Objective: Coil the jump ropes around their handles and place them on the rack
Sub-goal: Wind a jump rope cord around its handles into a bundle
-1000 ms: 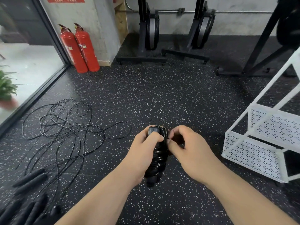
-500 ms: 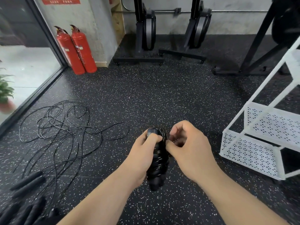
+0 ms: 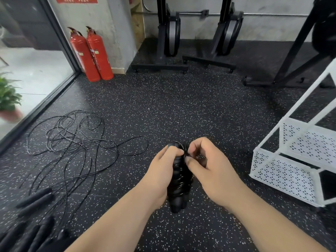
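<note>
**Wound rope in both hands**

I hold the bundle [image 3: 179, 182] upright in front of me, above the floor [image 3: 181, 110]. It is a pair of black handles wrapped tight in thin, glossy black cord, and the turns give it a ribbed, lumpy outline. My left hand [image 3: 160, 170] is curled round its left side, with the thumb laid across the upper turns. My right hand [image 3: 209, 166] meets it near the top on the right side, thumb and forefinger pinching at the cord there and the other fingers curled in loosely. I cannot tell exactly which strand the pinch has.

The floor is black rubber flecked with white. To my left the loose ropes [image 3: 76, 142] lie on it in a tangle of thin, shiny loops. Their matte, cylindrical handles [image 3: 36, 199] lie nearer me at the lower left, somewhat blurred. The rack [image 3: 291, 160] stands to my right, well apart from the bundle. It is white metal with slanted tube legs and perforated trays. Two red extinguishers [image 3: 91, 53] stand against the concrete wall, and a potted plant [image 3: 9, 99] sits behind the glass on the left.
</note>
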Demonstrator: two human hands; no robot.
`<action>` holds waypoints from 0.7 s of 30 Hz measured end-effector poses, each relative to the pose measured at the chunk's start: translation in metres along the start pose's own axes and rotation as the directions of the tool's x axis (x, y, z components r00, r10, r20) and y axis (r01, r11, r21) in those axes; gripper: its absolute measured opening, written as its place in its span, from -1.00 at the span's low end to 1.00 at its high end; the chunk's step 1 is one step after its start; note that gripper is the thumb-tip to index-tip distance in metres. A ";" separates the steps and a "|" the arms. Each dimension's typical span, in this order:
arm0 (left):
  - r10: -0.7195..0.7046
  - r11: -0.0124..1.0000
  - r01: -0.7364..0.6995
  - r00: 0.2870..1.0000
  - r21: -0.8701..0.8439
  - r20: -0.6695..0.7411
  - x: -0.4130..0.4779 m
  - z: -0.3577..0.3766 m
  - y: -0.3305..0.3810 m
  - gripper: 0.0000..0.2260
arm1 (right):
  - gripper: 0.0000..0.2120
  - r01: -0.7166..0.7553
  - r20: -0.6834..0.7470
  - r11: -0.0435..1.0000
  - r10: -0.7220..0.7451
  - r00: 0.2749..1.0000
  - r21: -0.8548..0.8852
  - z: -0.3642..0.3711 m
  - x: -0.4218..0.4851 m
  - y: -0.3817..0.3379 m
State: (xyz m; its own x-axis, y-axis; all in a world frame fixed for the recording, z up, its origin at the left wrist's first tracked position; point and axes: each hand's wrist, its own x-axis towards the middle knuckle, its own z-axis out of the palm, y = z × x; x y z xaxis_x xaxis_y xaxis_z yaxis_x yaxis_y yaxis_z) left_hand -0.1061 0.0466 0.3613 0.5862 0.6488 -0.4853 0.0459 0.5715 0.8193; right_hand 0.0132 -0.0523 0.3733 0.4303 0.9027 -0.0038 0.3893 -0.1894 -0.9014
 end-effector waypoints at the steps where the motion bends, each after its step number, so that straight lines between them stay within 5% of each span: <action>1: -0.031 0.999 0.031 1.000 -0.013 0.006 -0.001 -0.002 0.002 -0.81 | -0.87 0.002 0.018 0.999 -0.003 1.000 0.044 0.001 0.001 0.000; 4: -0.064 0.997 0.065 0.998 -0.035 0.022 0.000 -0.006 0.007 -0.81 | -0.83 0.037 -0.005 0.992 -0.036 0.999 0.120 0.009 -0.004 -0.003; 10: 0.018 1.000 -0.018 1.000 -0.023 -0.006 0.000 0.001 0.004 -0.83 | -0.83 0.045 -0.127 0.991 -0.061 0.990 -0.125 0.012 -0.004 -0.002; 15: -0.018 1.000 0.021 0.983 -0.012 0.182 0.000 -0.002 0.003 -0.53 | -0.85 -0.097 -0.154 0.952 0.147 0.977 0.291 -0.009 0.010 0.008; 21: -0.039 0.992 0.051 0.993 -0.112 0.110 -0.004 0.007 0.001 -0.54 | -0.88 -0.132 -0.107 0.741 0.266 0.958 0.658 0.001 0.005 0.004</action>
State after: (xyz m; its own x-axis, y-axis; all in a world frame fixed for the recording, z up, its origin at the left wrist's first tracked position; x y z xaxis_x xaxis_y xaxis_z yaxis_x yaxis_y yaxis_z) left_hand -0.1025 0.0411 0.3659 0.6696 0.5666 -0.4802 -0.0152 0.6569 0.7539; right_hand 0.0163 -0.0487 0.3691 0.6033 0.7727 -0.1973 -0.3044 -0.0055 -0.9525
